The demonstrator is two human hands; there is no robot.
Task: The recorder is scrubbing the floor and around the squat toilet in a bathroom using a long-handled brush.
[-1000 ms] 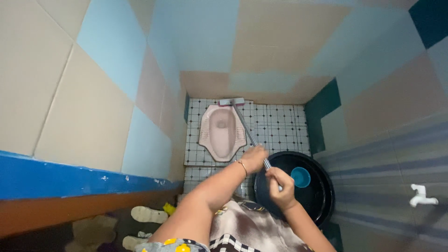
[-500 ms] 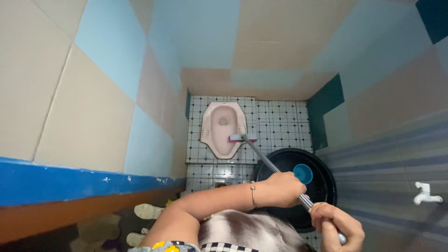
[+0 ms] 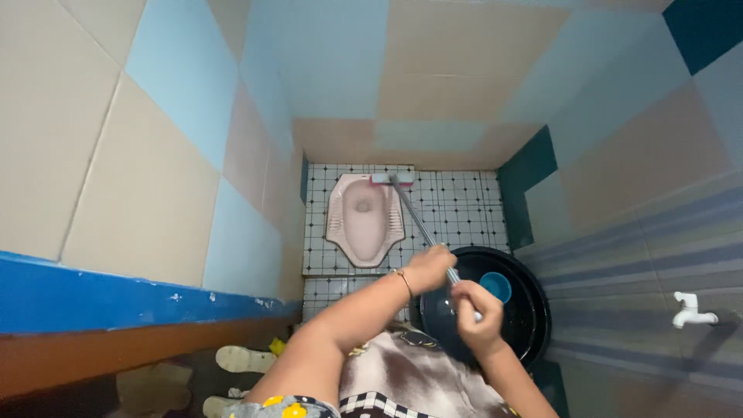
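Long-handled brush (image 3: 410, 209) runs as a thin, shiny metal rod from the person's two hands near the bottom of the view up to a small flat head with a pink edge, which rests at the far rim of the squat toilet pan (image 3: 362, 219). Nearest, a brown-and-white patterned cloth (image 3: 402, 379) covers the person's lap. The right hand (image 3: 478, 311) is clenched around the lower end of the rod, fingers curled tight over it. Just above, the left hand (image 3: 429, 267) grips the same rod higher up, its wrist wearing a thin gold bangle (image 3: 402, 279), forearm stretched in from the lower left.

Beneath both hands sits a round black plastic basin (image 3: 518, 317), smooth and glossy, with a small blue scoop (image 3: 495, 286) lying inside it. To the lower left, pale sandals (image 3: 244, 358) lie on a dark floor below a step.

Farther off, the raised floor (image 3: 457, 209) is paved in small white square tiles with dark dots at the corners. The pan is pale pink glazed ceramic, oval, with ribbed foot treads on both sides.

Large matt wall tiles (image 3: 155, 155) in beige, light blue and pink rise all round, with dark teal ones at the right corner. A blue painted band (image 3: 101, 298) crosses the near left wall, and a white plastic tap (image 3: 689, 310) juts from the grey striped right wall.
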